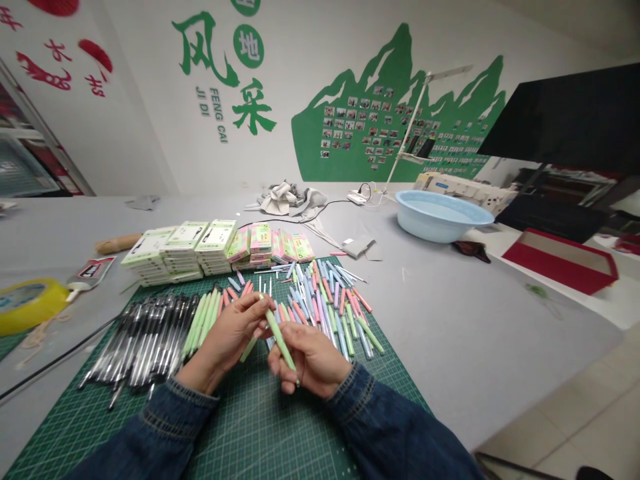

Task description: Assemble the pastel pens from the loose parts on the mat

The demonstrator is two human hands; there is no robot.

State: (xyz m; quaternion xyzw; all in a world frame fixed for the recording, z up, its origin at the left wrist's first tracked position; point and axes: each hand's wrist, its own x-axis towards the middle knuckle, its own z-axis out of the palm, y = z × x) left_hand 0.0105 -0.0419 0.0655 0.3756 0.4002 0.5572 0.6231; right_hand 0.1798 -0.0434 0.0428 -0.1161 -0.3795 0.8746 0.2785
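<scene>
A light green pen (278,337) slants between my two hands over the green cutting mat (260,427). My left hand (235,327) pinches its upper end with thumb and fingers. Farther down, my right hand (310,353) has its fingers closed around the lower part, the tip poking out below. Beyond my right hand lies a loose heap of pastel pen parts (325,300) in green, pink, blue and purple. Left of my left hand, a row of light green pens (203,320) lies beside many clear pens with black caps (145,340).
White boxes (185,247) and small pink-green boxes (270,243) are stacked behind the mat. A yellow tape roll (55,300) and a glue tube (93,273) sit at left. Farther back are crumpled cloth (290,200), a blue basin (440,223) and a red box (560,260).
</scene>
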